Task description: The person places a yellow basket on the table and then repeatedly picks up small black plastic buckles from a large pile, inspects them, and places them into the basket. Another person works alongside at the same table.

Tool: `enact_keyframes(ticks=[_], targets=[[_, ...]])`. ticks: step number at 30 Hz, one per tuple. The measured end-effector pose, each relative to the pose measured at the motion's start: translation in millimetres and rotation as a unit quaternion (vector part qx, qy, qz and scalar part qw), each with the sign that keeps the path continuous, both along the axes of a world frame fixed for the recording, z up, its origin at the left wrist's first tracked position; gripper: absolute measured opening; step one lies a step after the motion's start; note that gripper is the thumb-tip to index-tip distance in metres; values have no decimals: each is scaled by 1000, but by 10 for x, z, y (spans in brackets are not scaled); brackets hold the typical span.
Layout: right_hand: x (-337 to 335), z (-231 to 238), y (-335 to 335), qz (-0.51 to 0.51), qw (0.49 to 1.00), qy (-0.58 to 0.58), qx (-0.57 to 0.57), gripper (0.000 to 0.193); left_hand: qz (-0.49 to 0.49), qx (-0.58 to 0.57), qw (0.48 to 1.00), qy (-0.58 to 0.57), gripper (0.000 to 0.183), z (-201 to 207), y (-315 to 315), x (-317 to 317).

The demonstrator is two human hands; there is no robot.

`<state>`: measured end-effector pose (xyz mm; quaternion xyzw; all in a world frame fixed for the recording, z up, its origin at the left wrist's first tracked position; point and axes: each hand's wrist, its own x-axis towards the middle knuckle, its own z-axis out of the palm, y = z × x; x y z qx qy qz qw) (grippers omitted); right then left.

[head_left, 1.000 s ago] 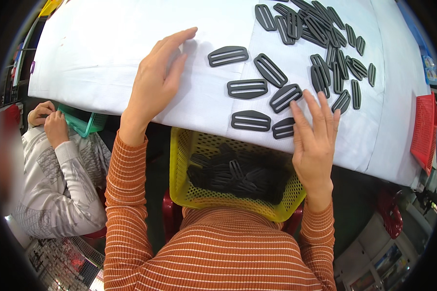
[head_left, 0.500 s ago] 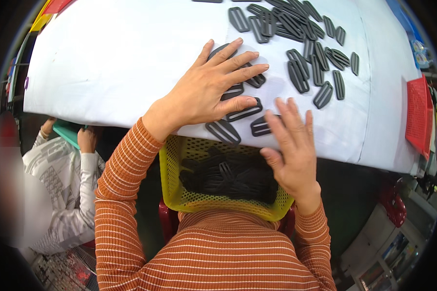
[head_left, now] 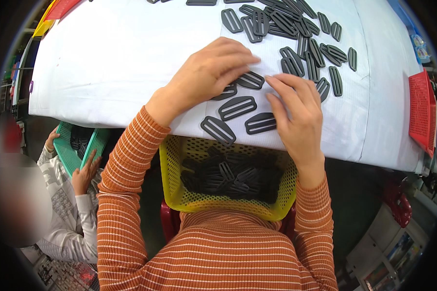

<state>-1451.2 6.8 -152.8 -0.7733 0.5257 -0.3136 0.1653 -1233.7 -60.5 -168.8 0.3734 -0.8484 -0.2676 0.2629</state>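
Black plastic slide buckles lie on the white-covered table (head_left: pixel 131 72). My left hand (head_left: pixel 209 72), fingers stretched and slightly bent, hovers over the near buckles, its fingertips blurred; it partly hides a buckle (head_left: pixel 226 92). My right hand (head_left: pixel 298 109) has its thumb apart from its curved fingers, whose tips are beside another buckle (head_left: pixel 251 80). No buckle shows in either hand. Between my hands and the table edge lie further buckles: one in the middle (head_left: pixel 238 107), one at the left (head_left: pixel 218 130) and one by my right wrist (head_left: pixel 260 123).
A yellow perforated basket (head_left: pixel 167 179) holding many black buckles sits at my lap, below the table edge. A heap of buckles (head_left: pixel 284 24) spreads across the far right. A red basket (head_left: pixel 422 114) is at the right edge. At left, a co-worker holds a green basket (head_left: pixel 68 150).
My left hand has drawn its spread fingers together and uncovered buckles beneath. My right hand has turned its fingers leftward. The co-worker's green basket has risen into view.
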Motion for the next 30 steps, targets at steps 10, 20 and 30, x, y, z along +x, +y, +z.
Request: enact_keyframes(ticks=[10,20,30], targets=[[83,18,-199,5,997,8,76,13,120,65,991,-9,36,0,204,536],[-112,213,-17,12,993,71,96,27,111,80,991,-4,39,-5,232,592],[-227,233,277,-36,988,63,133,46,31,71,997,-21,39,-117,76,252]])
